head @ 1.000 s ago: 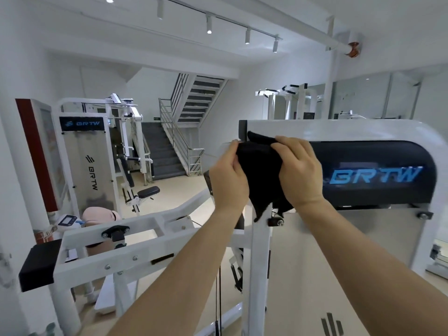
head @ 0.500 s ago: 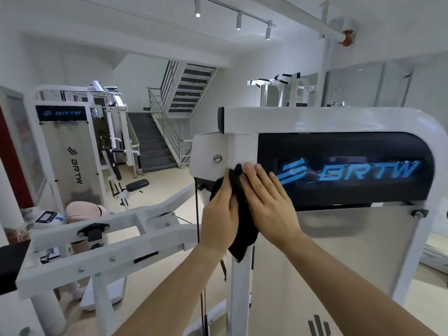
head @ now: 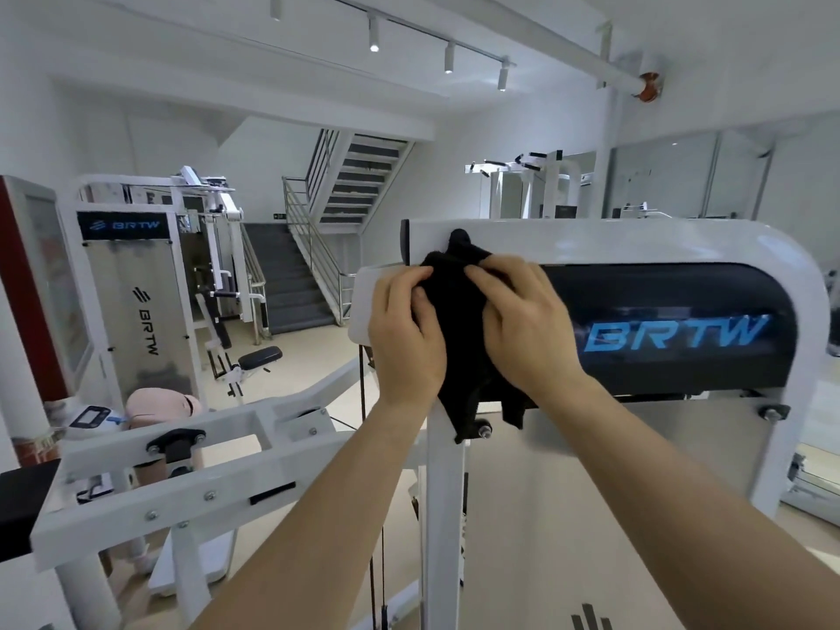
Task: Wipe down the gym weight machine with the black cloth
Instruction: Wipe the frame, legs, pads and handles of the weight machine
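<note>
A white weight machine with a black BRTW panel fills the right half of the view. The black cloth is bunched against the machine's upper left corner, over the panel's left end, and hangs down to a bolt on the upright post. My left hand grips the cloth's left side with curled fingers. My right hand grips its right side, fingers curled into the fabric. Both hands press the cloth against the frame.
A white lever arm of the machine juts out to the lower left, with a black pad at its end. Another BRTW machine stands at the left. Stairs rise behind; a steel cable hangs beside the post.
Both hands and the cloth have moved up from the post below the panel to the machine's top left corner. My fingers, straight before, now curl into the cloth.
</note>
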Demonstrator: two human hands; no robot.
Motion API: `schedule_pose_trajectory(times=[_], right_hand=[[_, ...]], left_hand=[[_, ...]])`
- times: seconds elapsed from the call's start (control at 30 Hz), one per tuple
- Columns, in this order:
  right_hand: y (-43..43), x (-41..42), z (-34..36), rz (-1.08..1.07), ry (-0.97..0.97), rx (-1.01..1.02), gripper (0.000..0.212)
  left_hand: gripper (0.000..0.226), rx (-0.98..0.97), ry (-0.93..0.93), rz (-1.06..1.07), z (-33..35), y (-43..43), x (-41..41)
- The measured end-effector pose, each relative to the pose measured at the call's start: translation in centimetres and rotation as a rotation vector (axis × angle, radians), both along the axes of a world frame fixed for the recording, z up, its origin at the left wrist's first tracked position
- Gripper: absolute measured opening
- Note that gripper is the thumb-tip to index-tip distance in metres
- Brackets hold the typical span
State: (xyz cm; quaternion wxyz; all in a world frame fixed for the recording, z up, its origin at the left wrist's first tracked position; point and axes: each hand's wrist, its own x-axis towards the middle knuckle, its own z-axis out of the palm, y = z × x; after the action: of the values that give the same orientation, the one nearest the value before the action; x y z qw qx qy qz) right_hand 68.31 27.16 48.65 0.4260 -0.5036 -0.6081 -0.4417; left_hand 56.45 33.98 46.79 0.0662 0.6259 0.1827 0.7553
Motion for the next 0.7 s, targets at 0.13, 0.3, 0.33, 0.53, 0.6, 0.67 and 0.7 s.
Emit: schedule_pose_trajectory(times=[0.13, 0.3, 0.33, 0.53, 0.6, 0.67, 0.7], right_hand=[[0.3, -0.4, -1.9, 0.119, -0.007, -0.123, 0.053], [2.0, -0.7, -1.8, 0.015, -0.045, -0.228, 0.058], [2.3, -0.4, -2.3, -0.039, -0.052, -0.241, 0.058], [2.1, 0.3, -9.4, -0.223, -0.142, -0.326, 0.06], [1.8, -0.2, -11.4, -0.239, -0.171, -0.365, 0.061], [1.9, -0.5, -10.7, -0.228, -0.191, -0.363, 0.061], [2.1, -0.7, -9.3, -0.217, -0.188, -0.344, 0.061]], left_hand=[[0.029, -0.034, 0.007, -0.104, -0.9, -0.4, 0.6], [0.044, 0.012, 0.026, -0.159, -1.9, -0.1, 1.6], [0.046, 0.022, 0.053, -0.149, -2.4, 0.3, 1.6], [0.052, 0.067, 0.345, -0.001, -9.6, 2.7, 0.8], [0.054, 0.027, 0.398, -0.033, -11.7, 2.2, 0.1], [0.054, -0.018, 0.422, -0.075, -11.2, 1.8, -0.6], [0.053, -0.031, 0.409, -0.083, -9.8, 1.8, -0.6]])
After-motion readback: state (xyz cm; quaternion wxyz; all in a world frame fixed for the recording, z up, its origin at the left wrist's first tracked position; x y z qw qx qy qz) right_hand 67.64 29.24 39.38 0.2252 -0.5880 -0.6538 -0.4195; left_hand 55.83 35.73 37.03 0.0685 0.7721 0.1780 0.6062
